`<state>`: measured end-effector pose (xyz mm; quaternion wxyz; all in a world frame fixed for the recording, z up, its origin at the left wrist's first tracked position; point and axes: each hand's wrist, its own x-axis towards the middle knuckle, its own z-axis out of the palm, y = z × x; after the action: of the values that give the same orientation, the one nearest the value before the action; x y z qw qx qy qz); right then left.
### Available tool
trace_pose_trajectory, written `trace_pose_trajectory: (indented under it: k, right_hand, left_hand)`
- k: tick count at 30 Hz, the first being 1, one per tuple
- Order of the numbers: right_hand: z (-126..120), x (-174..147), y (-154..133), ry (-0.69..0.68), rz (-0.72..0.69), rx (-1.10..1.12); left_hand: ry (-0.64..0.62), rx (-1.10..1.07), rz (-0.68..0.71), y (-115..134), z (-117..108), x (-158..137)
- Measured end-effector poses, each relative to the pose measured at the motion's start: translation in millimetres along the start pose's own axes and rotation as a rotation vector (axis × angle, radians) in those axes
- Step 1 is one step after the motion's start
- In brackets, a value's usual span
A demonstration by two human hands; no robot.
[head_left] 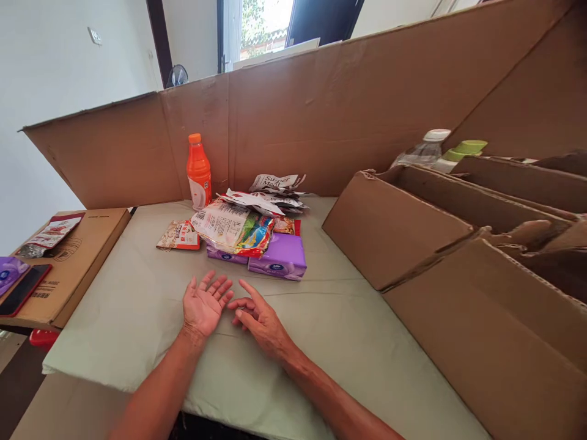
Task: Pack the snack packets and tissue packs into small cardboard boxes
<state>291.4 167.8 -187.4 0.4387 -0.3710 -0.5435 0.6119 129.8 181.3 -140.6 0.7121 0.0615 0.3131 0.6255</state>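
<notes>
My left hand (205,307) rests palm up over the pale green tabletop (132,287), fingers spread and holding nothing. Beside it, my right hand (257,319) has its index finger stretched out and the others loosely bent, with nothing visible in it. Just beyond the fingertips lie purple tissue packs (277,256). A colourful plastic food packet (233,227) rests on top of them. Behind it is a pile of white and dark snack packets (268,198). To the left are a small red and beige packet (180,235) and an upright orange drink bottle (199,173).
Open divided cardboard boxes (426,244) stand on the right, with a clear bottle (431,146) and a green-capped container (465,150) behind. A cardboard wall (293,122) closes the back. A flat carton (87,256) at left bears a phone (25,292) and a packet (52,234).
</notes>
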Motion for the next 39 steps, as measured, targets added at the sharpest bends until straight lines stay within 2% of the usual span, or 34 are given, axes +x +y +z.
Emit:
trace_pose_trajectory:
  k: [5, 9, 15, 22, 32, 39]
  right_hand:
    - [1.2, -2.3, -0.7, -0.001, -0.011, -0.027]
    - [2.5, 0.8, -1.3, -0.052, -0.048, -0.048]
    - [0.8, 1.9, -2.1, 0.001, -0.010, -0.005]
    - [3.0, -6.5, -2.1, -0.072, -0.057, -0.085]
    - [1.6, -9.8, 3.7, -0.061, -0.049, -0.124]
    - [1.1, -13.1, -2.0, -0.096, -0.063, -0.232]
  left_hand:
    - [-0.012, -0.011, 0.011, -0.4, -10.5, 1.2]
    - [-0.013, -0.014, 0.015, 4.3, -8.7, 2.6]
    - [-0.015, 0.001, 0.027, 4.0, -5.8, -3.3]
    - [-0.003, -0.015, 0.047, 0.7, -4.1, -6.6]
    - [-0.005, -0.033, 0.033, -2.8, -6.0, -7.7]
    - [0.004, -0.052, 0.026, -2.4, -6.8, -7.3]
